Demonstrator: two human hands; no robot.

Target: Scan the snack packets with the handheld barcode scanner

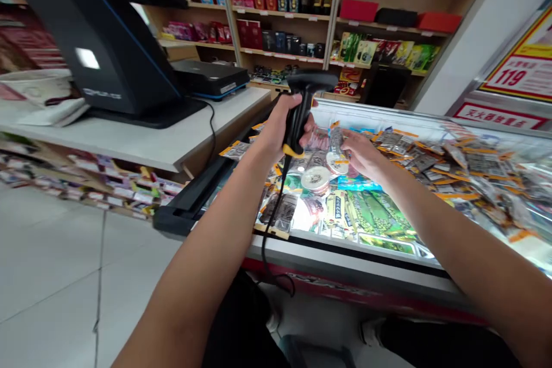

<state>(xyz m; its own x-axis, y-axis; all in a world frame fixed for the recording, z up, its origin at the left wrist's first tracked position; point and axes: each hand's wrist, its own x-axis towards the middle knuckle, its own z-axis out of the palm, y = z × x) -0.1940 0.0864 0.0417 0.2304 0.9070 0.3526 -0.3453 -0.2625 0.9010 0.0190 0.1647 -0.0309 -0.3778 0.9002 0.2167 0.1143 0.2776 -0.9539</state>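
Note:
My left hand (280, 123) is wrapped around the handle of a black barcode scanner (297, 121) with yellow trim. Its head points away from me, and a black cord (278, 201) hangs from the handle's base down past the case edge. To the right, my right hand (360, 149) pinches a small snack packet (336, 139) with grey and orange on it, held over the case. Just below the packet are round lidded tubs (315, 178). Many more packets (414, 155) lie heaped to the right of my right hand.
A lit glass-topped display case (345, 250) spans the front. On the left, a white counter (172, 135) carries a black checkout terminal (116, 57) and a flat black device (211, 77). Stocked shelves (284, 14) stand behind. A price sign (520, 69) hangs at right.

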